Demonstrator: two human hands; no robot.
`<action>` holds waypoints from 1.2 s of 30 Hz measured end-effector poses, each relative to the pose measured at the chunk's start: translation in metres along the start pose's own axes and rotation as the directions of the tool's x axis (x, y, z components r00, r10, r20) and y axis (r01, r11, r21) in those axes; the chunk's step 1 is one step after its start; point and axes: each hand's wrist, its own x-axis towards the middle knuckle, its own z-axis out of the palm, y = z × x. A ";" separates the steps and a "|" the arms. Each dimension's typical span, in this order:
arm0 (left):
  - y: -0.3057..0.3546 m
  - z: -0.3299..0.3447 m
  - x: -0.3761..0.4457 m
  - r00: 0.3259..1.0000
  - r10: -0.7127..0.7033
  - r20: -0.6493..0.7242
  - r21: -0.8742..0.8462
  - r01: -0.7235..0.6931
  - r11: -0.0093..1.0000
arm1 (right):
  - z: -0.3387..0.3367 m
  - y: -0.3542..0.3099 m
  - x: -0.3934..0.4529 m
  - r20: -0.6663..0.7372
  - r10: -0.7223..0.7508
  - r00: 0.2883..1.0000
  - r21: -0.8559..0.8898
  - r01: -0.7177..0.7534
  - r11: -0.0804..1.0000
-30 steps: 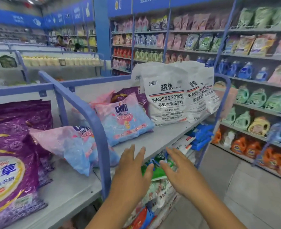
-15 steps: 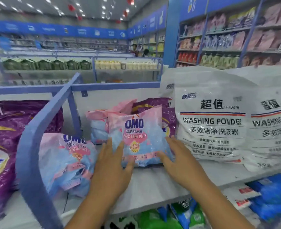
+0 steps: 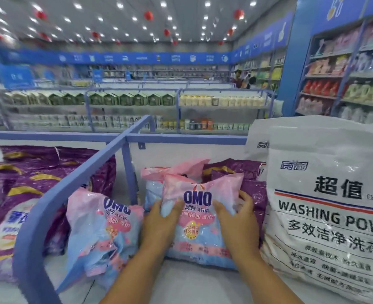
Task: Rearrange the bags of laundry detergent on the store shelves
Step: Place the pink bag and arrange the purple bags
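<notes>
A pink and blue OMO detergent bag (image 3: 197, 218) stands on the white shelf (image 3: 194, 284) in the middle. My left hand (image 3: 159, 224) grips its left side, fingers curled over the front. My right hand (image 3: 238, 220) grips its right side, with the fingers wrapped round the edge. A second OMO bag (image 3: 102, 235) leans to the left by the blue divider rail (image 3: 71, 185). Another pink bag (image 3: 157, 178) and a purple bag (image 3: 244, 176) stand behind the held one. Large white washing powder bags (image 3: 328, 207) stand on the right.
Big purple detergent bags (image 3: 21, 194) fill the compartment left of the divider. A blue back rail (image 3: 181, 139) closes the shelf behind. Further aisles of products and wall shelves (image 3: 343, 84) lie beyond, with people (image 3: 239, 79) far off.
The view has closed in on the shelf. Both hands have moved from the lower edges of the middle OMO bag up to its sides and taken hold of it.
</notes>
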 end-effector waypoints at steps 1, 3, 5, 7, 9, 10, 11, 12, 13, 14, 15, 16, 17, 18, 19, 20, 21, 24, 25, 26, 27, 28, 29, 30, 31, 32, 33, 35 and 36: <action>-0.003 0.003 0.002 1.000 0.005 -0.027 -0.044 -0.006 0.999 | 0.000 0.002 0.003 0.004 0.007 1.000 0.020 -0.007 1.000; -0.008 0.008 0.003 0.996 0.020 -0.083 -0.122 -0.030 0.992 | 0.001 0.007 0.008 0.000 0.006 1.000 0.059 -0.006 0.998; -0.010 0.011 0.002 0.984 0.063 -0.167 -0.196 -0.096 0.976 | 0.002 0.010 0.008 -0.015 -0.009 1.000 0.121 0.011 0.993; -0.007 0.011 -0.004 0.966 0.114 -0.233 -0.271 -0.177 0.946 | 0.004 0.010 0.004 -0.044 -0.046 0.998 0.170 0.053 0.984; -0.005 0.010 -0.007 0.948 0.174 -0.268 -0.267 -0.246 0.932 | 0.008 0.008 -0.001 -0.103 -0.087 0.991 0.230 0.108 0.967; -0.005 0.008 -0.007 0.934 0.209 -0.291 -0.241 -0.283 0.928 | 0.011 0.005 -0.003 -0.122 -0.094 0.988 0.271 0.125 0.954; -0.007 0.007 -0.005 0.915 0.243 -0.322 -0.200 -0.316 0.927 | 0.014 0.000 -0.004 -0.125 -0.102 0.987 0.293 0.135 0.946; -0.009 0.007 -0.003 0.889 0.286 -0.357 -0.150 -0.357 0.922 | 0.018 -0.004 -0.003 -0.124 -0.117 0.985 0.295 0.149 0.944; -0.010 0.007 -0.001 0.867 0.320 -0.383 -0.081 -0.376 0.923 | 0.022 -0.009 -0.002 -0.118 -0.137 0.983 0.266 0.165 0.950; -0.011 0.008 0.001 0.853 0.347 -0.388 -0.009 -0.380 0.925 | 0.027 -0.012 0.000 -0.106 -0.153 0.982 0.219 0.174 0.960; -0.011 0.007 0.000 0.857 0.366 -0.363 0.053 -0.374 0.926 | 0.031 -0.015 0.002 -0.093 -0.156 0.983 0.158 0.170 0.973; -0.010 0.005 -0.004 0.862 0.391 -0.322 0.103 -0.379 0.920 | 0.034 -0.016 0.005 -0.090 -0.152 0.984 0.097 0.160 0.982; -0.009 0.001 -0.011 0.856 0.435 -0.281 0.153 -0.407 0.901 | 0.037 -0.017 0.006 -0.090 -0.150 0.985 0.041 0.154 0.987; -0.009 -0.004 -0.017 0.825 0.505 -0.253 0.220 -0.460 0.860 | 0.038 -0.018 0.007 -0.089 -0.145 0.985 0.000 0.146 0.989; -0.008 -0.013 -0.024 0.779 0.583 -0.231 0.306 -0.511 0.804 | 0.039 -0.018 0.007 -0.087 -0.143 0.986 -0.028 0.141 0.990; -0.008 -0.024 -0.029 0.739 0.639 -0.216 0.387 -0.536 0.750 | 0.040 -0.018 0.008 -0.089 -0.140 0.986 -0.044 0.137 0.990; -0.009 -0.038 -0.033 0.722 0.656 -0.219 0.451 -0.521 0.724 | 0.040 -0.018 0.007 -0.092 -0.136 0.987 -0.048 0.132 0.990; -0.018 -0.076 -0.036 0.792 0.515 -0.327 0.531 -0.297 0.794 | 0.039 -0.017 0.004 -0.101 -0.134 0.986 -0.031 0.132 0.991; -0.023 -0.084 -0.035 0.819 0.440 -0.368 0.530 -0.204 0.823 | 0.039 -0.017 0.003 -0.109 -0.138 0.984 -0.030 0.136 0.990; -0.027 -0.090 -0.033 0.838 0.378 -0.394 0.529 -0.130 0.839 | 0.038 -0.017 0.002 -0.119 -0.143 0.983 -0.032 0.140 0.990; -0.031 -0.093 -0.033 0.852 0.326 -0.410 0.525 -0.072 0.848 | 0.038 -0.016 0.002 -0.124 -0.146 0.981 -0.033 0.143 0.989; -0.034 -0.095 -0.033 0.866 0.278 -0.416 0.515 -0.027 0.857 | 0.037 -0.016 0.001 -0.123 -0.148 0.981 -0.033 0.145 0.989; -0.036 -0.096 -0.034 0.880 0.235 -0.413 0.498 0.003 0.867 | 0.037 -0.016 0.000 -0.120 -0.151 0.981 -0.031 0.148 0.988; -0.036 -0.096 -0.035 0.892 0.203 -0.403 0.478 0.016 0.878 | 0.037 -0.016 -0.001 -0.118 -0.153 0.981 -0.031 0.150 0.988; -0.036 -0.096 -0.036 0.898 0.192 -0.396 0.461 0.013 0.887 | 0.037 -0.016 -0.001 -0.120 -0.153 0.981 -0.028 0.151 0.988; -0.035 -0.096 -0.037 0.896 0.201 -0.396 0.453 0.000 0.891 | 0.037 -0.016 -0.001 -0.122 -0.153 0.981 -0.025 0.151 0.988; -0.035 -0.097 -0.038 0.888 0.223 -0.402 0.455 -0.018 0.890 | 0.037 -0.016 -0.001 -0.124 -0.155 0.980 -0.023 0.153 0.988; -0.032 -0.098 -0.041 0.873 0.257 -0.414 0.437 -0.057 0.898 | 0.037 -0.016 -0.002 -0.128 -0.159 0.979 -0.021 0.157 0.987; -0.032 -0.098 -0.044 0.871 0.262 -0.416 0.408 -0.079 0.909 | 0.036 -0.016 -0.002 -0.129 -0.154 0.980 -0.021 0.153 0.988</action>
